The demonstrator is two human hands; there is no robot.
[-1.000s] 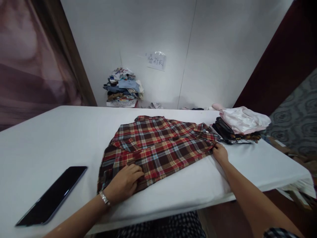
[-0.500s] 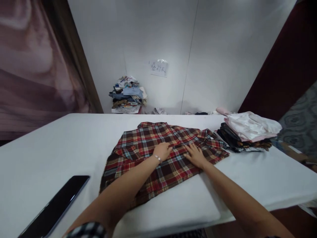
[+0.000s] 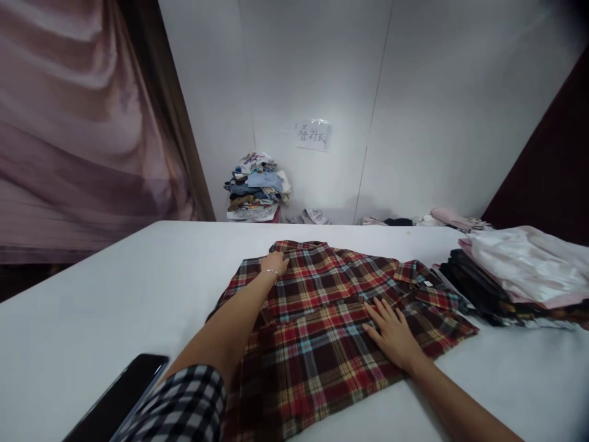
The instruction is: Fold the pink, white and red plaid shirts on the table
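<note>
A red, brown and yellow plaid shirt [image 3: 317, 344] lies spread on the white table, its buttoned front and a small white label [image 3: 428, 283] showing toward the right. At the shirt's far left edge, my left hand [image 3: 275, 264] is closed on the cloth with fingers curled; the fingertips are partly hidden. My right hand [image 3: 391, 334] rests flat on the right half of the shirt, its fingers spread. A bracelet circles my left wrist.
A black phone [image 3: 122, 393] lies at the table's near left. On the right stands a stack of folded clothes [image 3: 529, 270] topped with white satin. A taller clothes pile [image 3: 257, 190] is at the back by the wall, below a paper sign [image 3: 313, 135].
My left hand has moved away and left from the shirt's middle to its far left edge. The right hand stays flat on the cloth. The camera view has shifted left.
</note>
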